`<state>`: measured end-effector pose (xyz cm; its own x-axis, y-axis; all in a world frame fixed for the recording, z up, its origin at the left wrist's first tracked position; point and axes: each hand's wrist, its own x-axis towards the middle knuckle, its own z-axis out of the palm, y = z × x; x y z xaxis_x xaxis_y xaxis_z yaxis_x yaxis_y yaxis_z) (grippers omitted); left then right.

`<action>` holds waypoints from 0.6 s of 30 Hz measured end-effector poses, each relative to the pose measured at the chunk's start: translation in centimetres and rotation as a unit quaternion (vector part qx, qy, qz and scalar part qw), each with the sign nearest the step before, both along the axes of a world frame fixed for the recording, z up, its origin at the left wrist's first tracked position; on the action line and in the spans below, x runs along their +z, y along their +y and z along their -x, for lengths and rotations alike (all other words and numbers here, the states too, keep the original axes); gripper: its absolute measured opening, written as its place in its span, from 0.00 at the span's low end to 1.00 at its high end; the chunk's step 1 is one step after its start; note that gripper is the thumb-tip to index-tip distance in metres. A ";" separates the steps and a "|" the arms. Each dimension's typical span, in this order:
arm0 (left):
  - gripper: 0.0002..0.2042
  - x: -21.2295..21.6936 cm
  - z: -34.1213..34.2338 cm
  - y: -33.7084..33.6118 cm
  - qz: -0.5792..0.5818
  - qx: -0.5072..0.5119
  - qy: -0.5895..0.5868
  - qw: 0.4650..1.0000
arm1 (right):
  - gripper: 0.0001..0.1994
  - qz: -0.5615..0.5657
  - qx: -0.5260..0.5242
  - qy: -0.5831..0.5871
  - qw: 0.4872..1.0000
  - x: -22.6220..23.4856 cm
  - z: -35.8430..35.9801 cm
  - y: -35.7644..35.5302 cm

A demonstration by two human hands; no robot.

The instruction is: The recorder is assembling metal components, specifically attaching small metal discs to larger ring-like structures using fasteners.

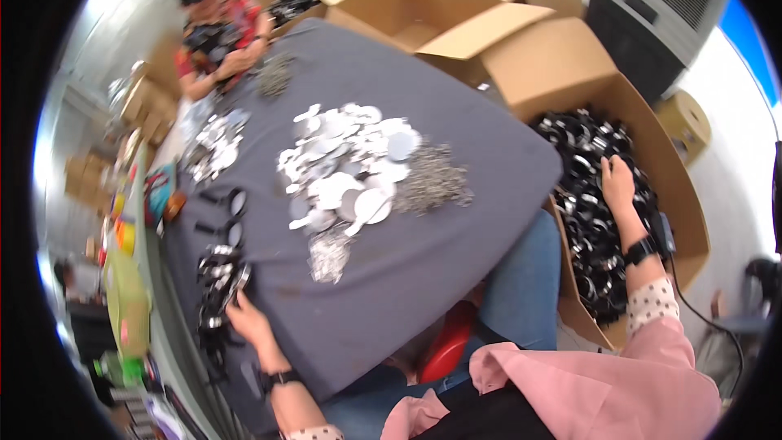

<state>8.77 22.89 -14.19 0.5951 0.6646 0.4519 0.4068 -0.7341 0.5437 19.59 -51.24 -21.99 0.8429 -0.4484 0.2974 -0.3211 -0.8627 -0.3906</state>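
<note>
At the far left we see a cluttered strip of colourful items (pixel 122 277) beside the bench (pixel 407 277), which is draped in a dark grey cloth. Near the bench's left edge lies a heap of black-and-silver parts (pixel 218 277), and our left hand (pixel 247 319) rests against its lower end, fingers curled about one of the pieces; how firmly it grips we cannot tell. Just above the heap lie two black round-framed pieces (pixel 232 216) and, higher, a small cluster of silver discs (pixel 213 147). At top left another person (pixel 218 33) in a patterned shirt and dark cap works with both hands close to the chest, next to a small pile of metal bits (pixel 275 73). At the bench's centre spreads a large pile of white and silver discs (pixel 350 167), flanked on its right by a mound of small grey metal pieces (pixel 432 179) and below by a smaller one (pixel 330 253). Behind the bench stands an open cardboard box (pixel 432 0). To the right, a large cardboard box (pixel 652 138) holds a mass of black-and-silver parts (pixel 586 220); our right hand (pixel 617 182) reaches into it, fingers spread narrowly and pressed down among the parts, wrist banded in black.
</note>
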 end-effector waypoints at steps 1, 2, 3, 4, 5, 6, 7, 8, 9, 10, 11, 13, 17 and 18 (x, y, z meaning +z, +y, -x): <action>0.21 -1.0 0.8 0.5 -0.021 0.014 0.012 1.000 | 0.17 0.003 -0.048 0.051 0.998 -2.0 1.0 -2.2; 0.24 -1.7 1.5 -0.4 -0.032 -0.016 0.008 0.999 | 0.17 -0.054 -0.066 0.078 0.993 -3.7 2.2 -3.6; 0.26 -2.2 2.2 -1.9 -0.042 -0.046 0.004 0.998 | 0.16 -0.089 -0.095 0.127 0.983 -5.8 3.5 -5.4; 0.28 -2.9 3.1 -3.7 -0.112 -0.010 0.042 0.993 | 0.16 -0.108 -0.102 0.131 0.980 -7.9 4.5 -6.2; 0.29 -3.2 4.0 -5.6 -0.183 0.031 0.079 0.980 | 0.17 -0.127 -0.102 0.134 0.977 -9.6 5.0 -6.9; 0.29 -2.7 4.9 -7.2 -0.185 0.026 0.084 0.979 | 0.18 -0.124 -0.104 0.108 0.981 -10.8 4.8 -6.7; 0.30 -1.9 5.6 -8.6 -0.162 -0.007 0.103 0.981 | 0.21 -0.121 -0.104 0.082 0.984 -11.4 4.2 -5.8; 0.30 -1.0 6.5 -9.7 -0.143 -0.032 0.122 0.982 | 0.24 -0.132 -0.112 0.128 0.977 -10.1 2.5 -4.2; 0.30 -0.2 7.0 -10.6 -0.148 -0.026 0.125 0.981 | 0.24 -0.159 -0.115 0.128 0.972 -8.3 0.9 -2.3; 0.30 0.2 7.0 -11.5 -0.142 -0.051 0.139 0.979 | 0.23 -0.142 -0.119 0.123 0.975 -8.7 -0.3 -2.6; 0.30 0.3 6.8 -12.3 -0.136 -0.075 0.151 0.976 | 0.22 -0.125 -0.123 0.117 0.978 -9.3 -1.4 -2.8; 0.29 0.5 6.3 -14.0 -0.143 -0.099 0.144 0.974 | 0.21 -0.134 -0.129 0.134 0.973 -11.5 -2.8 -4.3; 0.27 1.8 5.0 -18.2 -0.037 -0.182 0.135 0.973 | 0.12 -0.063 -0.069 0.252 0.963 -10.1 -3.9 -4.0; 0.27 2.3 5.1 -18.9 -0.045 -0.193 0.141 0.970 | 0.11 -0.038 -0.044 0.235 0.970 -8.5 -3.4 -3.2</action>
<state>3.67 3.94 -11.85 0.9002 0.3325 0.2813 0.2148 -0.9009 0.3772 23.02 -54.48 -30.50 0.8353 -0.5301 -0.1462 -0.5497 -0.7988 -0.2445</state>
